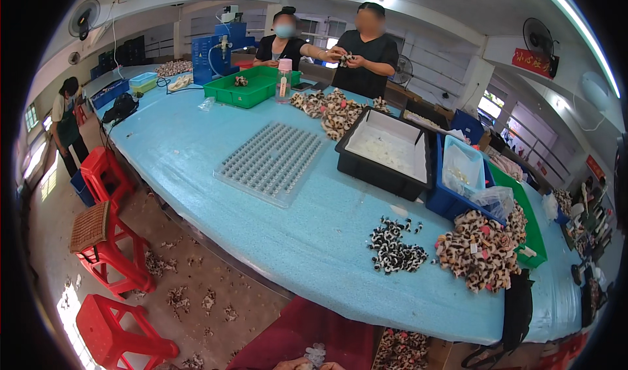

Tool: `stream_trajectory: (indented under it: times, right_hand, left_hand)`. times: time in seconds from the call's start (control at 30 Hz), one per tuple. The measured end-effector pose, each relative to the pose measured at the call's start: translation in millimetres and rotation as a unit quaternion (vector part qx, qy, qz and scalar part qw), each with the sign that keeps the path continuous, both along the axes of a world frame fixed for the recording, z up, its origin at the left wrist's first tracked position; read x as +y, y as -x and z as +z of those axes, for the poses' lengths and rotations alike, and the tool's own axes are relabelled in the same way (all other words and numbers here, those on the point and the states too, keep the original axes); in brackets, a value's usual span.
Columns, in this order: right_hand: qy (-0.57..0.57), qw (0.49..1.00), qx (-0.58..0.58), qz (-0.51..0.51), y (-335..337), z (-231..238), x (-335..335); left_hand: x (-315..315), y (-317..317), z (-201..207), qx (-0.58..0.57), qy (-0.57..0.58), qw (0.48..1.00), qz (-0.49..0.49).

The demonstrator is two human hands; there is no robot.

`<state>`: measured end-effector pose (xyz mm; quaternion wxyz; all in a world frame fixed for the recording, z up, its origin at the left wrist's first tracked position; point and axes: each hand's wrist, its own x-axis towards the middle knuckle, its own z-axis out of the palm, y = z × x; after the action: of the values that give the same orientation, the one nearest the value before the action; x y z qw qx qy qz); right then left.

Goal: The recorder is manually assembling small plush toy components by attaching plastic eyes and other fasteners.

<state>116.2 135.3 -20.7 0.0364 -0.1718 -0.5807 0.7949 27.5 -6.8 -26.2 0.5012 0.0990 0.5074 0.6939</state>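
Your hands (307, 365) barely showed at the bottom edge, just a sliver of fingers close together beneath a small clump of clear, bead-like pieces (316, 353). You couldn't tell from that sliver whether either hand was gripping or lying loose. The clump lay over a dark red cloth (294, 331) at your lap, below the near edge of the table.

The table (196, 134) was long and covered in a soft, matte, light blue sheet. On it lay one clear plastic tray (271, 161), square and studded with even rows of small pegs. Beside it stood one black rectangular bin (386, 177) holding pale, whitish bits, then one blue bin (451, 203) with a clear bag in it. A small heap of black-and-white spotted fabric pieces (392, 247) lay near the front edge, and a larger, fluffier heap of brown leopard-print pieces (481, 251) lay just to its right. Another leopard heap (333, 112) sat farther back, near one green tray (245, 89) and one bottle (284, 79) with a pink cap.

Two people (327, 50) stood at the far end, handling pieces, and a third person (67, 121) stood at the left. Three red plastic stools (111, 239) stood on the floor, one topped with a woven cushion, among scattered fabric scraps.
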Motion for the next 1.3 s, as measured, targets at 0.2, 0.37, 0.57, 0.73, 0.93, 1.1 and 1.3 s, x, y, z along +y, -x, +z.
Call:
stream_trajectory:
  times: [0.2, 0.37, 0.57, 0.73, 0.93, 1.1, 1.3]
  right_hand:
    - [0.035, 0.998, -0.02, -0.057, -8, 22, -15]
    - [-0.007, 0.99, -0.006, -0.143, 6, 27, -17]
    - [-0.129, 0.975, 0.145, -0.107, 34, 78, -5]
    - [-0.195, 0.948, 0.23, -0.1, 31, 82, -11]
    - [-0.245, 0.934, 0.25, -0.068, 27, 88, -13]
    - [-0.213, 0.949, 0.224, -0.066, 20, 88, -18]
    - [-0.241, 0.939, 0.235, -0.078, 16, 85, -16]
  left_hand:
    - [-7, -6, 2, 0.093, 0.015, 0.995, -0.03]
    - [0, 13, 24, 0.377, -0.046, 0.923, 0.056]
    - [14, 48, 60, 0.562, -0.158, 0.802, 0.123]
    - [2, 50, 64, 0.57, -0.217, 0.788, 0.08]
    - [-8, 39, 60, 0.54, -0.228, 0.805, 0.084]
    - [-13, 34, 64, 0.561, -0.204, 0.799, 0.075]
    - [-11, 39, 65, 0.622, -0.219, 0.747, 0.079]
